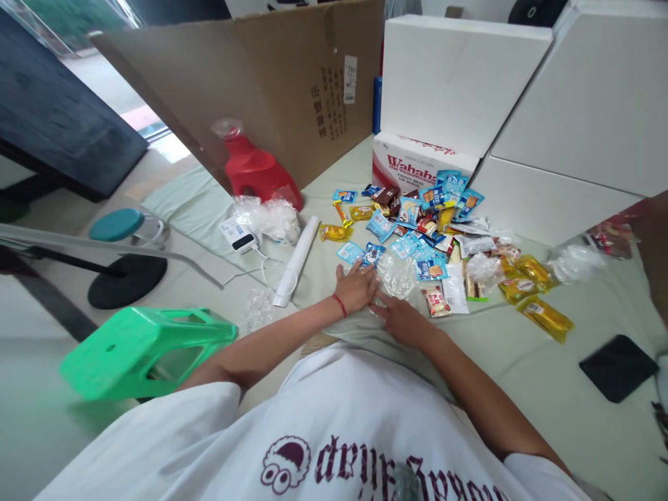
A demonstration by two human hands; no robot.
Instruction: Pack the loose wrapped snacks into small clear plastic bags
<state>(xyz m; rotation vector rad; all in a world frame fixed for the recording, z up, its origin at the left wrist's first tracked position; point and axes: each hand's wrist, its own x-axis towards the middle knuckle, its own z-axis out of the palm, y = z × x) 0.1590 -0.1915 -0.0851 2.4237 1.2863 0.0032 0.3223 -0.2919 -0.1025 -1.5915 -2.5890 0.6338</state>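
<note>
My left hand (358, 288) lies low over the pale green cloth, its fingers stretched out beside a blue snack packet (374, 255). A red string circles that wrist. My right hand (406, 320) reaches in from the other side, two fingers extended and their tips close to the left hand's. Just beyond both hands is a crumpled clear plastic bag (397, 275); whether the fingertips pinch its edge is hard to make out. Behind it spreads a heap of wrapped snacks, with blue packets (409, 211), yellow-wrapped cakes (545, 317) and a small red packet (435, 301).
Behind the snacks stand a Wahaha carton (399, 163), white boxes (459, 83) and a brown cardboard sheet (271, 90). To the left are a red jug (258, 167), a white roll (296, 261), a white device with a cable (240, 236) and a green stool (120, 355). A black pad (618, 369) lies right.
</note>
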